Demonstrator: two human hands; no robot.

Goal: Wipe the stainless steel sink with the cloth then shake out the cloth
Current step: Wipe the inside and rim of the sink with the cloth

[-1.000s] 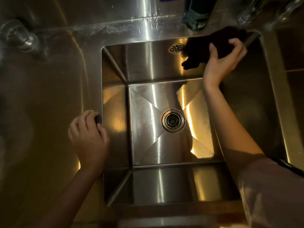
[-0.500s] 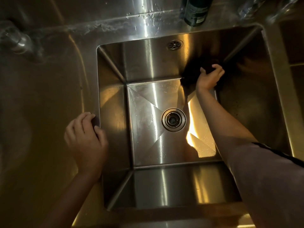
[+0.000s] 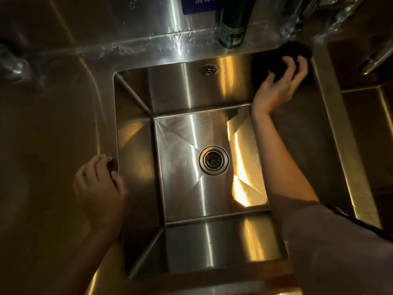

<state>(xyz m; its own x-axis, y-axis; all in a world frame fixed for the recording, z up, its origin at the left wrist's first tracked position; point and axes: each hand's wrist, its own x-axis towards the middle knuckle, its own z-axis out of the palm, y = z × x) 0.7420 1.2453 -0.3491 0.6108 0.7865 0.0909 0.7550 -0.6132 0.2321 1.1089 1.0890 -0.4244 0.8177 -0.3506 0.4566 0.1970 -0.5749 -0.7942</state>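
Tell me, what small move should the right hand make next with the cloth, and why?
Probably drag the cloth down the back wall of the sink. The right hand presses it at the top far-right corner, by the rim, so the steel below looks not yet covered in this pass.

Two bare forearms showed. The right arm [image 3: 282, 167] wore a loose, pale short sleeve [image 3: 340, 248] with a dark trim line; the left arm [image 3: 85, 252] was unsleeved.

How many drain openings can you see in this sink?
2. The main drain sits in the middle of the sink floor; a small overflow grille is high on the back wall. The right arm might hide others.
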